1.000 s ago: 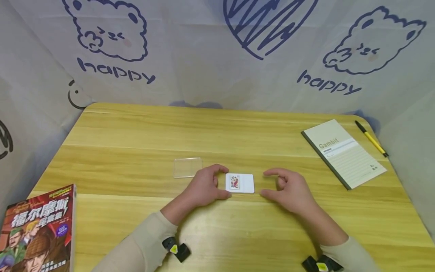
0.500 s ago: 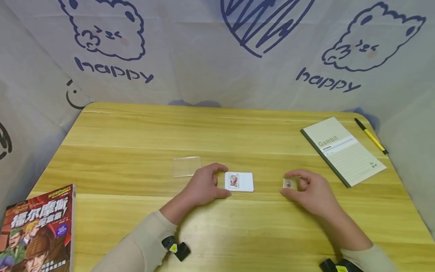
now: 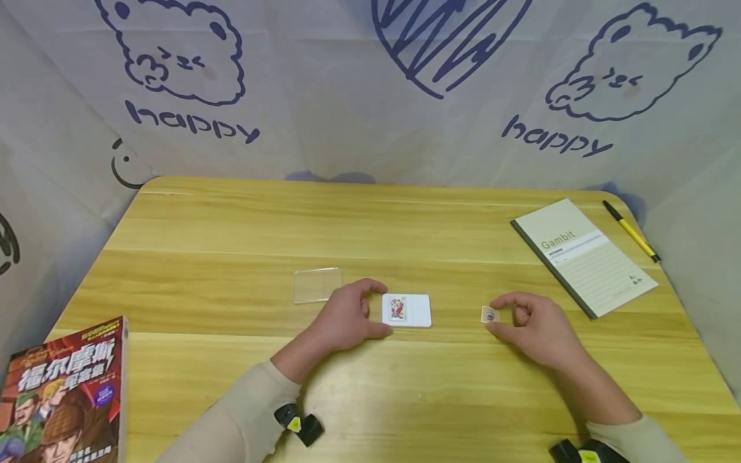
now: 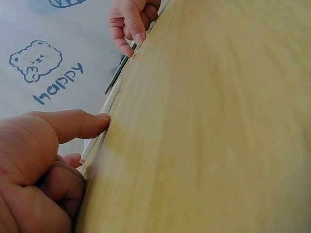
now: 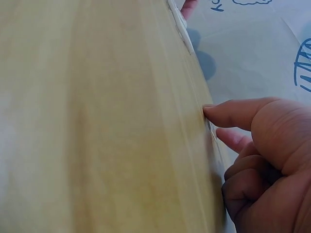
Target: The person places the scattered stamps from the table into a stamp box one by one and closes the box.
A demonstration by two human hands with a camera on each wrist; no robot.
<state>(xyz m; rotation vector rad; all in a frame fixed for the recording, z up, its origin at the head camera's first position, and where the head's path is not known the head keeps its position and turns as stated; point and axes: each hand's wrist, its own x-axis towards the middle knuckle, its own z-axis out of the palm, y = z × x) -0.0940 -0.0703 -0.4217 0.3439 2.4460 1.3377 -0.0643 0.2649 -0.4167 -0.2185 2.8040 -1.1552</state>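
Note:
On the table lies a flat white plastic case (image 3: 419, 310) with a small picture card (image 3: 397, 308), showing a red figure, on its left half. My left hand (image 3: 353, 315) grips the case's left end between thumb and forefinger. In the left wrist view a thin pale edge of the case (image 4: 103, 121) shows beside my fingers. To the right, the thumb and forefinger of my right hand (image 3: 535, 328) pinch a small pale square piece (image 3: 489, 314) with a dark round picture, close over the table. That piece is mostly hidden in the right wrist view.
A clear plastic lid (image 3: 317, 285) lies left of the case, behind my left hand. At the back right are a notebook (image 3: 585, 257) and a yellow pen (image 3: 632, 233). A comic-covered book (image 3: 69, 392) lies at the front left of the wooden table (image 3: 370, 231).
My right hand has moved right, away from the case, and the small square piece now shows between its fingertips. My left hand has stayed on the case.

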